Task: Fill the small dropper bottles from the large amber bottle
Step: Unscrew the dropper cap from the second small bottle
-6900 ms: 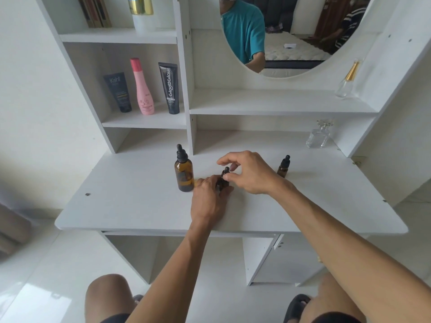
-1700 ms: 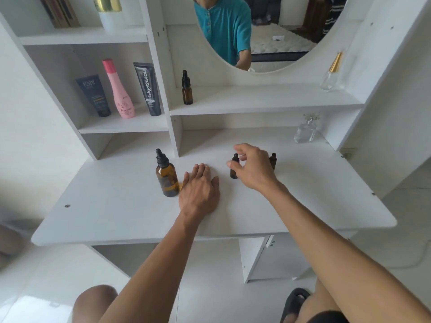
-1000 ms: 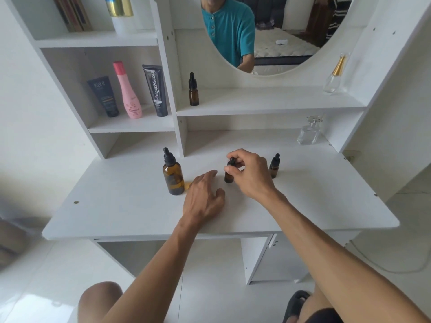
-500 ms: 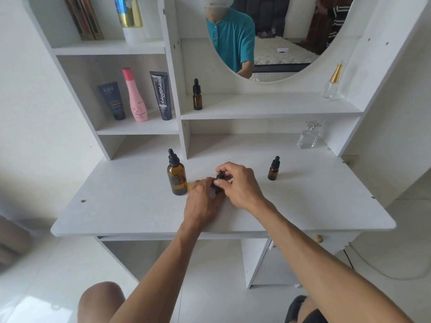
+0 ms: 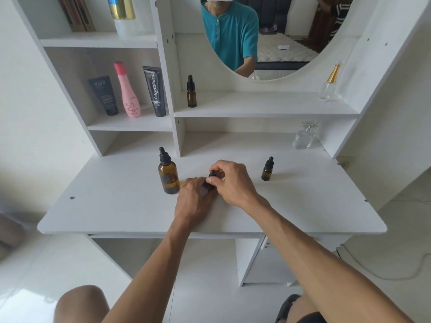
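The large amber bottle stands upright with its black dropper cap on, at the middle of the white desk. Just right of it, my left hand grips the body of a small dropper bottle, mostly hidden by my fingers. My right hand pinches that bottle's black dropper cap from above. A second small dropper bottle stands alone farther right. A third amber dropper bottle stands on the shelf under the mirror.
Three cosmetic tubes and bottles stand on the left shelf. A clear glass perfume bottle sits at the desk's back right, another with a gold cap on the shelf above. An oval mirror hangs behind.
My left hand has gone from lying flat on the desk to holding the small bottle's body. My right hand drew that bottle toward the large one and keeps pinching its cap.
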Available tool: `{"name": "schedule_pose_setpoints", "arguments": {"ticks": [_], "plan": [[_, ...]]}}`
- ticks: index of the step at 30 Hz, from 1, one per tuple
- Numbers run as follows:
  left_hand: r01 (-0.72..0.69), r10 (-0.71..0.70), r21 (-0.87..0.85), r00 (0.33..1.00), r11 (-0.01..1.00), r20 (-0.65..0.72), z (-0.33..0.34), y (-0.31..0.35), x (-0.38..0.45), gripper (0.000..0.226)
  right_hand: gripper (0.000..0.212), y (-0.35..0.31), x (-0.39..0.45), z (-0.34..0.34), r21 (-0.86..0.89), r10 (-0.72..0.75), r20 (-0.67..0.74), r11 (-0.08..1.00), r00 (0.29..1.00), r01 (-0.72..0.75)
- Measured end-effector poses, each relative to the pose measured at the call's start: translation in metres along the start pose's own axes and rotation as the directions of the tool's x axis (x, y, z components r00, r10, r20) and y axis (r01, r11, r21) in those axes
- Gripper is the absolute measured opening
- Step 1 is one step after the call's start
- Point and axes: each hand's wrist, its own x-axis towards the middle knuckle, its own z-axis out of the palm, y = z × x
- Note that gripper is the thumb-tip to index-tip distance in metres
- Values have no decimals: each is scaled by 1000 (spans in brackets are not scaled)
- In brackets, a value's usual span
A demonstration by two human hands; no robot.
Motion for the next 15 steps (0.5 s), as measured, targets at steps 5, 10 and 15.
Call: {"name": "schedule_pose_setpoints", "arguments": {"ticks": [5, 10, 15], "plan": [[25, -24, -15, 1000, 1000, 6, 0, 2, 1, 16, 18, 0, 1, -2, -28, -3, 30, 1000, 1000, 4], [25, -25, -5, 1000, 1000, 10, -1, 0, 0, 20, 23, -3, 3, -6, -56, -7, 72, 998, 997, 11], [24, -24, -2, 1000, 1000, 10, -2, 2, 0, 22, 28, -10, 5, -11, -56, 5, 63, 998, 998, -2]]}}
